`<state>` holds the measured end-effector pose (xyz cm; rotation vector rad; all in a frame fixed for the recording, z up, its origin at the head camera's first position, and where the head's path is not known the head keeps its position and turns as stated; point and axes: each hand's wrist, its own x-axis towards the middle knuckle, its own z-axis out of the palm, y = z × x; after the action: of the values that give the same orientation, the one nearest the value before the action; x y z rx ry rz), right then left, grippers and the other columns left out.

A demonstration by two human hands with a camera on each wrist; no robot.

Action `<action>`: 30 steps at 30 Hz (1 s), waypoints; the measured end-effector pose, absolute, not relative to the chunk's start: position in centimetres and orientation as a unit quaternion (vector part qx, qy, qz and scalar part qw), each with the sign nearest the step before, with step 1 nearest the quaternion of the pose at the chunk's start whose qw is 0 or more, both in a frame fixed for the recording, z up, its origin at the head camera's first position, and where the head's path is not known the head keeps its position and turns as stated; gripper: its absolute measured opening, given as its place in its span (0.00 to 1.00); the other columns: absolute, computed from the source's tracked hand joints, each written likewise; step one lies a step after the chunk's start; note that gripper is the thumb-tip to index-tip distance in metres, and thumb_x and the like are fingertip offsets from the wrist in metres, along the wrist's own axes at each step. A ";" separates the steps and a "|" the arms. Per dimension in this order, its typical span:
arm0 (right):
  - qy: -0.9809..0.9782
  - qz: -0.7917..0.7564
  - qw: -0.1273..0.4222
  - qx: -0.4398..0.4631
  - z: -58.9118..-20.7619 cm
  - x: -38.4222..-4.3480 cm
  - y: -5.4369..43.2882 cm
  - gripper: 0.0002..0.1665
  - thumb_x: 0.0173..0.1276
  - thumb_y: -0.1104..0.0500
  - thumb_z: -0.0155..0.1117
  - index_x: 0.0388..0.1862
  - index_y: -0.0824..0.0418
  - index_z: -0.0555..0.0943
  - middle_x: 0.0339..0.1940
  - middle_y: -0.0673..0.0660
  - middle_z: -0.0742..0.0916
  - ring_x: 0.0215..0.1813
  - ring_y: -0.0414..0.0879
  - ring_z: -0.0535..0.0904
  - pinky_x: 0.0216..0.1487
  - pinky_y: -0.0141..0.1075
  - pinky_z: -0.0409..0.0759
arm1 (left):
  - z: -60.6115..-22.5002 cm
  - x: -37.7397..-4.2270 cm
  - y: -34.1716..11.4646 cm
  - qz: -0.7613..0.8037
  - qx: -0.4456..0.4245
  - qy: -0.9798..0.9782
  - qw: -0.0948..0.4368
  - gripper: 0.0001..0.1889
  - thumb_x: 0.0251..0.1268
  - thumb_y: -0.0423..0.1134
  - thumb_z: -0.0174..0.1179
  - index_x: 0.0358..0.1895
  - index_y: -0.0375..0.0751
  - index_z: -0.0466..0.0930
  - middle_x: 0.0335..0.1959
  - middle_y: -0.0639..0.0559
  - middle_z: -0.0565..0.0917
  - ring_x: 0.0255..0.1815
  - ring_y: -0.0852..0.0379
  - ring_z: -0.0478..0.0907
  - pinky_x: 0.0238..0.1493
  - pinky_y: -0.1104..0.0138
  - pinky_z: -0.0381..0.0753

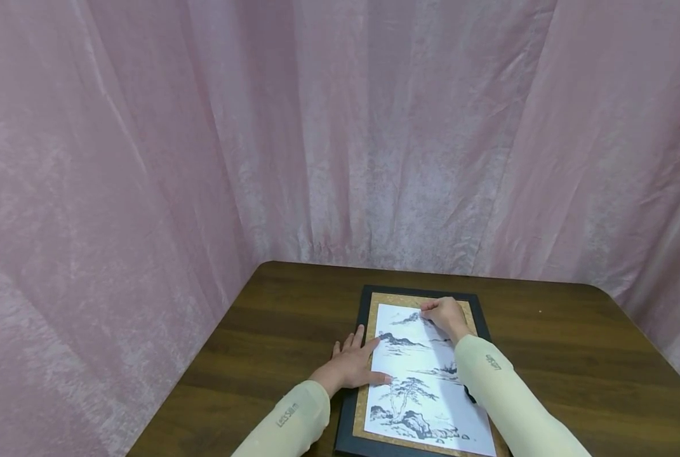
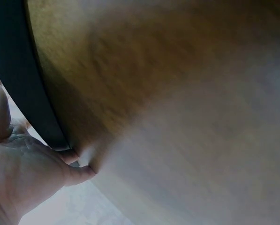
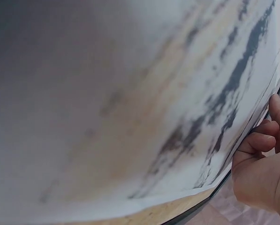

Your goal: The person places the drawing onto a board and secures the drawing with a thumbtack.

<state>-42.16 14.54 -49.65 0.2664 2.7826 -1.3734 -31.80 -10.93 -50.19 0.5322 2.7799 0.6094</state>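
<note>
A sheet of white paper (image 1: 408,355) printed with an ink landscape lies on a cork board (image 1: 399,299) with a black frame (image 1: 348,419). My left hand (image 1: 348,367) rests spread over the board's left side, its thumb and a fingertip on the paper's left edge. The left wrist view shows that hand (image 2: 29,168) beside the black frame. Near the paper's top right, my right hand (image 1: 447,316) has its fingertips on the sheet. In the right wrist view this hand (image 3: 266,173) has several fingers curled and one reaching to the paper; I cannot tell whether it pinches anything.
The board lies on a dark brown wooden table (image 1: 294,317). Pink curtains (image 1: 374,127) hang behind the table and along its left side. My right sleeve (image 1: 505,393) covers part of the board's right edge.
</note>
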 end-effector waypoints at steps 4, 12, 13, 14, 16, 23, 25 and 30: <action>0.897 -0.433 0.009 0.086 -49.4 -42.2 14.5 0.05 0.66 0.61 0.69 0.37 0.61 0.88 0.43 0.58 0.87 0.47 0.54 0.77 0.58 0.53 0.69 | -50.1 -31.9 -10.9 0.209 0.181 0.953 0.122 0.49 0.56 0.70 0.62 0.79 0.54 0.56 0.81 0.39 0.41 0.78 0.33 0.45 0.71 0.35 0.42; 0.907 -0.413 0.007 0.077 -49.5 -41.9 14.3 0.05 0.66 0.60 0.69 0.36 0.61 0.88 0.42 0.57 0.87 0.45 0.54 0.77 0.54 0.52 0.69 | -50.4 -32.2 -10.9 0.204 0.178 0.955 0.124 0.50 0.55 0.71 0.62 0.79 0.55 0.57 0.81 0.40 0.42 0.78 0.33 0.46 0.71 0.35 0.42; 0.906 -0.415 0.009 0.078 -49.5 -41.8 14.2 0.06 0.66 0.60 0.68 0.37 0.61 0.88 0.43 0.58 0.87 0.46 0.54 0.77 0.55 0.52 0.69 | -50.5 -32.2 -11.0 0.203 0.178 0.955 0.124 0.50 0.55 0.71 0.62 0.79 0.56 0.57 0.81 0.40 0.42 0.78 0.33 0.46 0.71 0.35 0.42; 0.905 -0.417 0.009 0.079 -49.5 -41.8 14.2 0.06 0.66 0.60 0.68 0.37 0.61 0.88 0.44 0.58 0.87 0.47 0.54 0.76 0.55 0.52 0.69 | -50.5 -32.2 -11.0 0.201 0.178 0.955 0.124 0.50 0.56 0.71 0.62 0.79 0.56 0.56 0.81 0.40 0.42 0.78 0.33 0.46 0.71 0.35 0.42; 0.903 -0.421 0.010 0.083 -49.5 -41.7 14.1 0.07 0.67 0.60 0.67 0.38 0.61 0.88 0.45 0.58 0.87 0.48 0.54 0.76 0.55 0.53 0.69 | -50.5 -32.2 -11.1 0.201 0.178 0.955 0.123 0.50 0.56 0.71 0.62 0.79 0.56 0.56 0.81 0.40 0.41 0.78 0.33 0.45 0.71 0.35 0.42; 0.916 -0.394 -0.008 0.081 -49.5 -41.5 13.9 0.10 0.68 0.58 0.64 0.40 0.62 0.88 0.46 0.60 0.87 0.49 0.55 0.78 0.55 0.53 0.70 | -50.5 -32.3 -10.9 0.205 0.181 0.954 0.126 0.49 0.56 0.71 0.61 0.79 0.56 0.55 0.81 0.40 0.41 0.78 0.33 0.45 0.71 0.35 0.42; 0.919 -0.384 -0.008 0.086 -49.4 -41.4 13.8 0.11 0.68 0.57 0.63 0.41 0.61 0.88 0.47 0.60 0.87 0.50 0.56 0.78 0.57 0.54 0.70 | -50.6 -32.3 -10.9 0.205 0.182 0.953 0.126 0.50 0.56 0.72 0.61 0.79 0.56 0.55 0.81 0.40 0.41 0.78 0.33 0.45 0.71 0.36 0.42; 0.914 -0.394 -0.001 0.095 -49.2 -41.3 13.9 0.12 0.70 0.57 0.61 0.44 0.62 0.87 0.51 0.62 0.85 0.52 0.57 0.76 0.59 0.56 0.67 | -50.6 -32.6 -10.8 0.200 0.184 0.955 0.120 0.50 0.56 0.72 0.61 0.79 0.56 0.56 0.81 0.40 0.41 0.78 0.33 0.46 0.71 0.36 0.43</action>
<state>-41.26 13.91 -49.17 0.2977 2.8750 -1.2382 -32.58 -10.77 -50.58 0.5383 2.7898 0.5839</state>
